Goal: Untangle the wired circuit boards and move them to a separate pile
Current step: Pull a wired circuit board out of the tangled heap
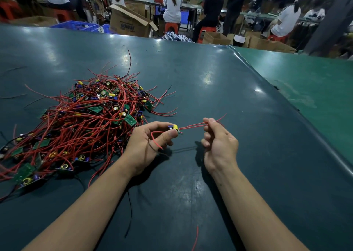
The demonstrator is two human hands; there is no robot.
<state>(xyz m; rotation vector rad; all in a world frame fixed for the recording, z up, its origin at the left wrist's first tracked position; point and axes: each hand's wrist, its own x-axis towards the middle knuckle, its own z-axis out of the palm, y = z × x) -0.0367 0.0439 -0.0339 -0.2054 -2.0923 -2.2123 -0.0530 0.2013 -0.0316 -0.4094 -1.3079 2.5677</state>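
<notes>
Nearest the viewer, a loose red wire (195,238) and a black wire (129,212) lie on the dark green table (210,79). Above them, two bare forearms reach forward, the hands held apart over the table. The left hand (150,142) pinches a small board (174,128), with yellow and blue parts, between thumb and fingers; a short red lead (155,138) curls down across its palm. Two red leads (193,126) run from the board to the right hand (219,142), whose curled fingers grip them near their free ends. Just left of the left hand lies the tangled pile (82,121) of green boards and red wires. Beyond the table's far edge stand a cardboard box (129,21) and blue crates (76,26), with seated people (172,2) at benches.
</notes>
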